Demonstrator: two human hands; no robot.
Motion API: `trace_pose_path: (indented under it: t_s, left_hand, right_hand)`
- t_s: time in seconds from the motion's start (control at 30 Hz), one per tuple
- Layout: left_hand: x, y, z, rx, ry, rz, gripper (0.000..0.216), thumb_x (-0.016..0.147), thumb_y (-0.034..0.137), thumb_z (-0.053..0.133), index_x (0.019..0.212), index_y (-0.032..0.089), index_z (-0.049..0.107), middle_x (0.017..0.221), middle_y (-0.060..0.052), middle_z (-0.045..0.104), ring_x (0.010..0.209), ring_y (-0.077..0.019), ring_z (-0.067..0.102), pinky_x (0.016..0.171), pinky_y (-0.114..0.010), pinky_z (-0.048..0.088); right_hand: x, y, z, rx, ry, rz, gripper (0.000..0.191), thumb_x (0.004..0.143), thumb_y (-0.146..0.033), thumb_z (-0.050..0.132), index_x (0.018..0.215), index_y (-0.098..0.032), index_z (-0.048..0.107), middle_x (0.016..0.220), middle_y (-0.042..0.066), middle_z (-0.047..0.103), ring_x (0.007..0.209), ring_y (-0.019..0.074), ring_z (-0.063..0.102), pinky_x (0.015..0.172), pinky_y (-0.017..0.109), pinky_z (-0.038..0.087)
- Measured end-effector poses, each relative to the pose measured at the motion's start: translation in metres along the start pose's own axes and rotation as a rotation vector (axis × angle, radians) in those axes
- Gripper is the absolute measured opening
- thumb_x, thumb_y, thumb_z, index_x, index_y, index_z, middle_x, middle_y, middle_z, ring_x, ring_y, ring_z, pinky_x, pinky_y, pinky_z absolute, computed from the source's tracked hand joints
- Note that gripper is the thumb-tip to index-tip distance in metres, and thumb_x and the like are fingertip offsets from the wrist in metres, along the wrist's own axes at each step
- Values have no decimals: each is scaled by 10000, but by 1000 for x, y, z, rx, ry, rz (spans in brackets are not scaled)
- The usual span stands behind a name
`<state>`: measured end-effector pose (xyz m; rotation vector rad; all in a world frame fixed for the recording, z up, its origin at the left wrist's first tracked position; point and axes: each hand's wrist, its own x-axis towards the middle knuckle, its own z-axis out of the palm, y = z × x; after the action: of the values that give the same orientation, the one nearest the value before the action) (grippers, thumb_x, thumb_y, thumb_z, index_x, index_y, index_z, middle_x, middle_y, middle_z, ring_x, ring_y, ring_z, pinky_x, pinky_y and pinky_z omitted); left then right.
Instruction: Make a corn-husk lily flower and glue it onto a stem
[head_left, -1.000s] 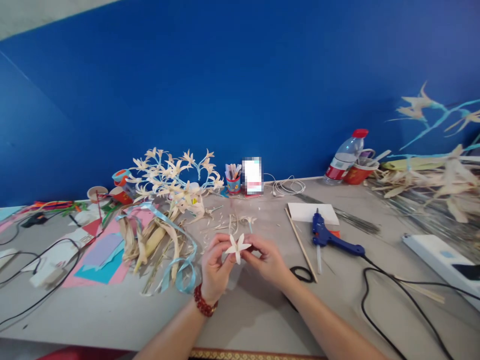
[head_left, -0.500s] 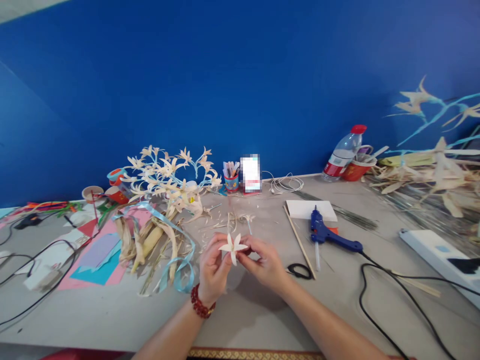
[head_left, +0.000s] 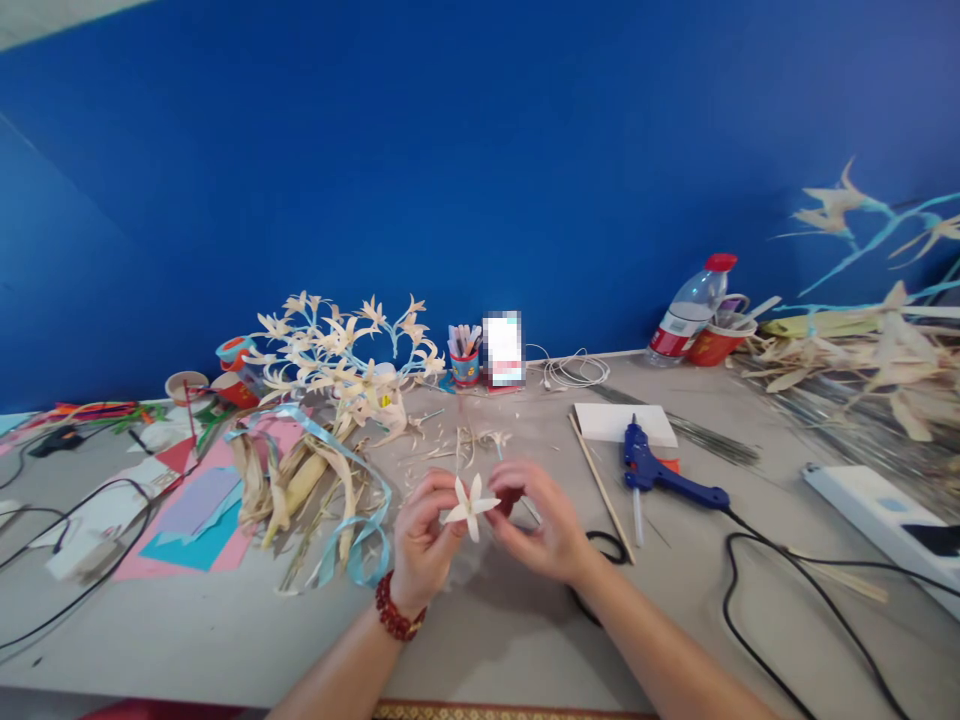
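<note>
My left hand (head_left: 427,535), a red bead bracelet on its wrist, is closed on a small cream flower (head_left: 472,506) with pointed petals that look like dried husk. The flower faces me, and the fingers hide whatever is behind it. Close by on the right is my right hand (head_left: 541,520), its fingers curved and thumb apart from them, beside a petal tip. A thin pale piece shows in the gap of that hand; I cannot make out what it is. Beyond both hands, husk scraps (head_left: 469,445) lie on the grey table (head_left: 510,650).
On the right lie a blue glue gun (head_left: 645,470) with a black cord, a wooden stick (head_left: 602,488) and a white power strip (head_left: 870,510). A husk-flower branch (head_left: 345,350), dried husks (head_left: 311,480) and coloured paper (head_left: 195,525) occupy the left. A tilted bottle (head_left: 686,315) stands behind.
My right hand has loosened from the flower and shifted slightly right, its fingers lifting. The flower stays in my left hand, turned and lowered a little.
</note>
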<state>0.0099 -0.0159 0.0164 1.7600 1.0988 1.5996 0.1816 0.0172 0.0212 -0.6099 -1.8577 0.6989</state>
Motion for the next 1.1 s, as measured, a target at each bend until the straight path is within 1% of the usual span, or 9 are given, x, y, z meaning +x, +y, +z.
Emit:
trace_pose_path:
  t_s: [0.1, 0.2, 0.27, 0.37, 0.43, 0.7, 0.9, 1.0, 1.1]
  left_hand:
    - [3, 1, -2, 11, -36, 49, 116, 830, 255, 598, 786, 197, 688, 805, -59, 606, 799, -208, 565, 745, -340, 441]
    - [5, 1, -1, -25, -82, 109, 109, 833, 255, 600, 840, 190, 687, 810, -59, 609, 801, -205, 562, 734, -348, 444]
    - [6, 1, 0, -47, -96, 119, 110, 839, 251, 597, 851, 187, 685, 820, -59, 610, 808, -201, 561, 736, -348, 444]
    - [5, 1, 0, -64, -101, 102, 94, 840, 234, 597, 843, 187, 679, 831, -57, 608, 821, -201, 560, 749, -354, 443]
    - [5, 1, 0, -74, -106, 89, 83, 838, 225, 599, 837, 188, 674, 841, -57, 607, 831, -202, 561, 758, -359, 442]
    - [1, -1, -1, -92, -95, 70, 88, 842, 236, 595, 797, 185, 652, 832, -52, 602, 831, -203, 562, 763, -365, 440]
    - [4, 0, -1, -74, -85, 115, 70, 839, 213, 592, 798, 186, 642, 786, -39, 597, 802, -195, 564, 749, -365, 445]
    - [5, 0, -1, -31, -82, 141, 52, 827, 171, 594, 813, 191, 640, 783, -37, 603, 794, -191, 569, 742, -364, 454]
    - [3, -1, 0, 9, -80, 175, 74, 808, 133, 607, 837, 193, 638, 800, -45, 613, 814, -198, 572, 751, -375, 459]
  right_hand:
    - [2, -7, -10, -61, 58, -120, 308, 795, -118, 572, 1071, -252, 546, 980, 76, 596, 800, 179, 600, 697, 304, 519]
    - [3, -11, -13, -127, -15, -237, 372, 792, -67, 545, 1120, -241, 577, 1081, 90, 582, 821, 164, 601, 710, 290, 523]
    - [3, -11, -12, -175, -52, -270, 323, 804, -65, 537, 1073, -230, 602, 1070, 81, 596, 818, 154, 605, 733, 281, 519]
    - [3, -9, -11, -211, -47, -292, 221, 829, -101, 543, 1002, -219, 616, 1005, 70, 619, 828, 154, 610, 752, 274, 511]
    - [3, -9, -12, -223, -39, -307, 203, 837, -109, 540, 992, -215, 619, 986, 74, 622, 821, 153, 607, 747, 271, 507]
    - [3, -10, -13, -228, -38, -305, 213, 834, -115, 530, 997, -220, 617, 994, 82, 615, 793, 151, 591, 720, 278, 512]
    - [4, -13, -12, -212, -20, -315, 227, 802, -97, 537, 978, -217, 617, 977, 72, 609, 790, 153, 586, 714, 284, 509]
    - [4, -19, -13, -196, 4, -302, 273, 758, -98, 526, 990, -204, 623, 981, 74, 602, 800, 170, 589, 723, 319, 506]
    - [5, -23, -13, -237, 19, -323, 297, 748, -126, 549, 1023, -192, 639, 1027, 89, 604, 873, 205, 600, 782, 372, 495]
